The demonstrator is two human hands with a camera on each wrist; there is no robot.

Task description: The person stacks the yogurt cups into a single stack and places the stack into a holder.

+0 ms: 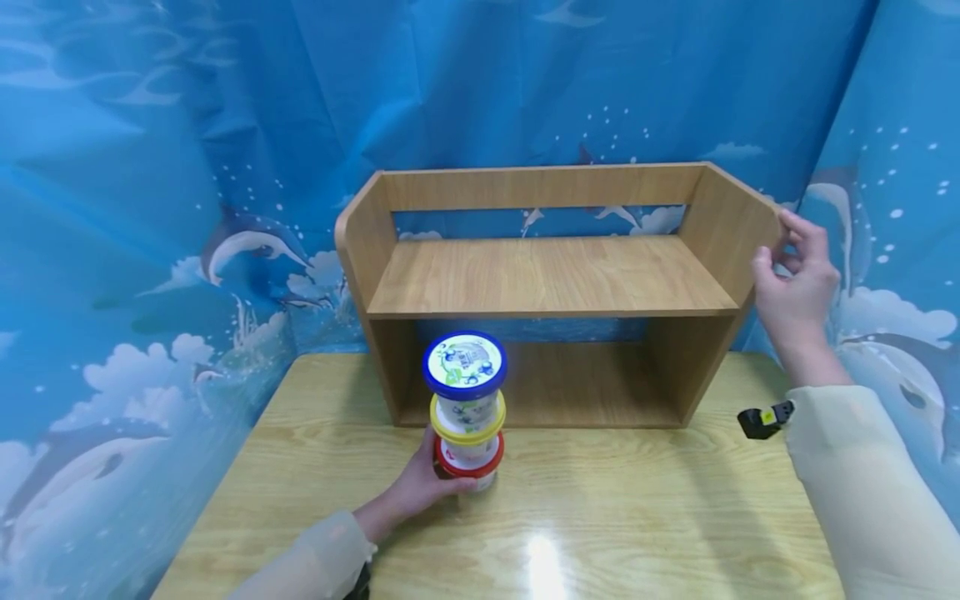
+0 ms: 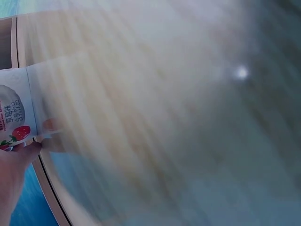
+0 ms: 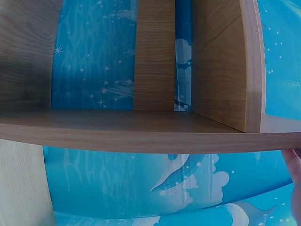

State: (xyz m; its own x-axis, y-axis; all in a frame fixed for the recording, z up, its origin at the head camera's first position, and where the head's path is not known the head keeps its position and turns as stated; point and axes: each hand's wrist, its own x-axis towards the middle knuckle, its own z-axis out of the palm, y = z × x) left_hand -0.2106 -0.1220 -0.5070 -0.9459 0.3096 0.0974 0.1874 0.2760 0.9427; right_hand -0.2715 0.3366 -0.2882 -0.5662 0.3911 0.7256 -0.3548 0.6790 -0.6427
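My left hand (image 1: 420, 483) grips the lowest tub of a stack of three, a white one with a red lid (image 1: 491, 456). On it sits a yellow-lidded tub (image 1: 468, 435), and on top a blue-lidded tub (image 1: 465, 364). In the left wrist view, my left hand (image 2: 16, 169) holds the white tub (image 2: 14, 108) with strawberries printed on its side, low by the tabletop. My right hand (image 1: 802, 287) grips the front edge of the right side panel of a wooden two-tier shelf (image 1: 555, 271). Only part of the right hand (image 3: 294, 176) shows in the right wrist view.
The shelf stands at the back of a glossy wood-grain table (image 1: 600, 517), with the stack before its lower left. A blue curtain (image 1: 247, 125) printed with dolphins hangs behind and at both sides. A small black device (image 1: 763, 419) sits at my right cuff.
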